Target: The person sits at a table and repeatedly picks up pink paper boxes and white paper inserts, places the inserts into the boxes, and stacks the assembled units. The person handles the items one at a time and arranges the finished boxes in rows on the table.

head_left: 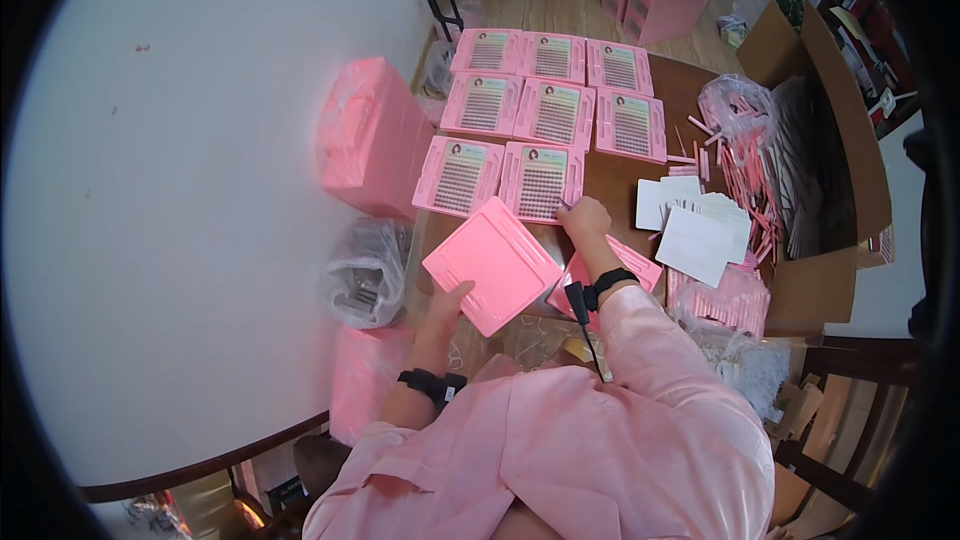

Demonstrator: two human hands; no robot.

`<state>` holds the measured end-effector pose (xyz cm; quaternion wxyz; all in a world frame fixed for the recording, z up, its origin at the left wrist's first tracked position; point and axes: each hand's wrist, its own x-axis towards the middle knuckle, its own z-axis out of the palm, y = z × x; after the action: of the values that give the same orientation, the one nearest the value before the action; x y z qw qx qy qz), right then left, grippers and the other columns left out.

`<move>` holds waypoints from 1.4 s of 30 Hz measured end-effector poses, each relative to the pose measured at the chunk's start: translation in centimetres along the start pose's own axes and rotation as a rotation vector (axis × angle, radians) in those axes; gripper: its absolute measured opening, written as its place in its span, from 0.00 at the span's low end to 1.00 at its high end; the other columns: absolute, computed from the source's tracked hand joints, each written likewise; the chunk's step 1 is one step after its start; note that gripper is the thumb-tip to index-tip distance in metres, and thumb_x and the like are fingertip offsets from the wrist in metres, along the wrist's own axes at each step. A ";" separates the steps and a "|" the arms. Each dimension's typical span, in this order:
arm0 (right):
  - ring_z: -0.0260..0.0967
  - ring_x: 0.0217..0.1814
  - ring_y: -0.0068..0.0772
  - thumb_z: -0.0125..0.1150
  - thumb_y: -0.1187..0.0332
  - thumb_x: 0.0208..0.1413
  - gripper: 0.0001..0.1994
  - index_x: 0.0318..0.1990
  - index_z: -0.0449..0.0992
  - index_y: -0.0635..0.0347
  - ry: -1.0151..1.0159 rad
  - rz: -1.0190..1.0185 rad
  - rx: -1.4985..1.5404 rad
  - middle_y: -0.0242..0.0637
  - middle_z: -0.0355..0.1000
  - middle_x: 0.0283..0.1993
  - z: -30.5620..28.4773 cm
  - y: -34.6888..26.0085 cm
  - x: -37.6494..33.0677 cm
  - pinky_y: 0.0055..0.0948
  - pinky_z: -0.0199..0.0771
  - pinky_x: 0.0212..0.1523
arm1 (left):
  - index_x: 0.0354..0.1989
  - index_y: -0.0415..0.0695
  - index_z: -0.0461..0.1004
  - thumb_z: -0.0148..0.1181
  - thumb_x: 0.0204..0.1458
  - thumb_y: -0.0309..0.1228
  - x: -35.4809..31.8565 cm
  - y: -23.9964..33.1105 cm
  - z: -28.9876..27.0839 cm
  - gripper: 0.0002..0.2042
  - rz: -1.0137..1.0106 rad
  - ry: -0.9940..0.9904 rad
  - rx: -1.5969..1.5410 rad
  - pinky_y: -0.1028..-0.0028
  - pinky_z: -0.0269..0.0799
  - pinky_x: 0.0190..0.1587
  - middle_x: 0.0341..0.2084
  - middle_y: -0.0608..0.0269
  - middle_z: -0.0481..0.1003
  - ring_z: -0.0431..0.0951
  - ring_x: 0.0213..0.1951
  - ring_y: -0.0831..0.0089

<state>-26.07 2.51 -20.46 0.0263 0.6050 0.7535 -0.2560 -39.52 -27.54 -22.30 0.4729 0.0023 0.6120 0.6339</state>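
My left hand (452,302) grips a bare pink plastic tray (495,265) by its lower left edge, tilted above the table's near edge. My right hand (585,217) is closed at the lower right corner of a pink tray holding a card of false lashes (543,183). A short, thin dark tip pokes out from its fingers; what it belongs to is hidden. Several more lash trays (485,103) lie in rows across the table. Under my right forearm sits another pink tray (632,258), partly covered.
White square cards (695,245) lie fanned out on the right. Beyond them are loose pink sticks (748,175), a plastic bag (738,105) and a large cardboard box (845,140). Wrapped pink stacks (375,135) and a clear bag (365,275) stand along the left wall.
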 end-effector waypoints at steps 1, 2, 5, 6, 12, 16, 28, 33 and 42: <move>0.81 0.48 0.51 0.72 0.44 0.47 0.27 0.42 0.84 0.62 -0.002 -0.004 -0.012 0.49 0.82 0.44 0.0 -0.2 0.1 0.44 0.81 0.48 | 0.70 0.45 0.54 0.66 0.53 0.24 0.0 0.0 0.0 0.36 0.019 -0.018 0.005 0.61 0.74 0.57 0.58 0.59 0.68 0.72 0.59 0.62; 0.81 0.47 0.51 0.71 0.44 0.48 0.27 0.42 0.84 0.62 -0.005 -0.006 -0.026 0.49 0.82 0.44 0.0 -0.3 0.1 0.43 0.81 0.48 | 0.70 0.45 0.54 0.65 0.54 0.24 0.0 0.0 -0.1 0.36 0.029 -0.038 0.011 0.62 0.74 0.57 0.58 0.59 0.68 0.72 0.59 0.62; 0.80 0.45 0.52 0.69 0.44 0.51 0.27 0.41 0.84 0.63 -0.005 -0.121 0.051 0.50 0.82 0.42 0.2 -0.2 -0.9 0.44 0.80 0.45 | 0.71 0.44 0.52 0.64 0.54 0.22 0.3 -0.2 -0.4 0.36 0.040 -0.074 0.025 0.63 0.72 0.59 0.59 0.59 0.68 0.71 0.59 0.63; 0.80 0.44 0.51 0.68 0.43 0.52 0.27 0.41 0.83 0.63 -0.045 -0.193 0.142 0.50 0.81 0.41 0.3 0.0 -1.5 0.42 0.79 0.44 | 0.71 0.44 0.51 0.66 0.52 0.24 0.4 -0.2 -0.5 0.39 0.048 -0.080 0.033 0.61 0.72 0.60 0.61 0.56 0.66 0.70 0.61 0.61; 0.76 0.34 0.44 0.68 0.42 0.51 0.28 0.36 0.79 0.64 -0.130 -0.209 0.637 0.46 0.76 0.30 0.7 3.3 -6.4 0.38 0.73 0.38 | 0.76 0.43 0.39 0.79 0.40 0.39 0.7 2.3 1.1 0.59 0.471 0.347 0.790 0.47 0.52 0.72 0.72 0.36 0.45 0.48 0.73 0.42; 0.78 0.36 0.47 0.70 0.48 0.50 0.24 0.35 0.79 0.64 -0.052 -0.176 0.430 0.47 0.79 0.32 -0.9 8.7 -7.8 0.39 0.74 0.39 | 0.77 0.41 0.37 0.80 0.37 0.48 1.2 6.0 1.9 0.65 0.713 0.340 1.173 0.41 0.44 0.72 0.73 0.29 0.39 0.41 0.73 0.32; 0.80 0.41 0.53 0.70 0.41 0.49 0.29 0.38 0.81 0.65 0.040 0.140 0.209 0.51 0.81 0.41 -1.3 17.4 -15.3 0.46 0.79 0.43 | 0.70 0.44 0.55 0.70 0.53 0.51 3.3 5.5 -2.7 0.42 -0.190 -0.081 0.149 0.43 0.74 0.52 0.61 0.49 0.68 0.74 0.57 0.55; 0.78 0.42 0.38 0.61 0.39 0.58 0.32 0.42 0.83 0.67 -0.319 -0.200 0.679 0.45 0.81 0.38 1.8 9.2 -10.6 0.36 0.76 0.46 | 0.68 0.47 0.61 0.65 0.55 0.57 3.1 4.4 -4.2 0.39 -0.291 -0.151 0.136 0.41 0.71 0.55 0.58 0.56 0.71 0.75 0.56 0.56; 0.78 0.49 0.34 0.52 0.36 0.63 0.35 0.49 0.83 0.66 -0.813 0.096 1.098 0.43 0.80 0.49 2.8 -0.6 -10.7 0.32 0.75 0.50 | 0.69 0.43 0.61 0.58 0.64 0.46 1.0 3.1 -4.4 0.30 -0.183 -0.185 -0.268 0.53 0.66 0.67 0.63 0.56 0.70 0.70 0.64 0.57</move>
<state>-24.50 -8.39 -18.91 0.0080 0.4192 0.4169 -0.8065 -44.53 -29.74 -21.61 0.5789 -0.0579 0.4736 0.6612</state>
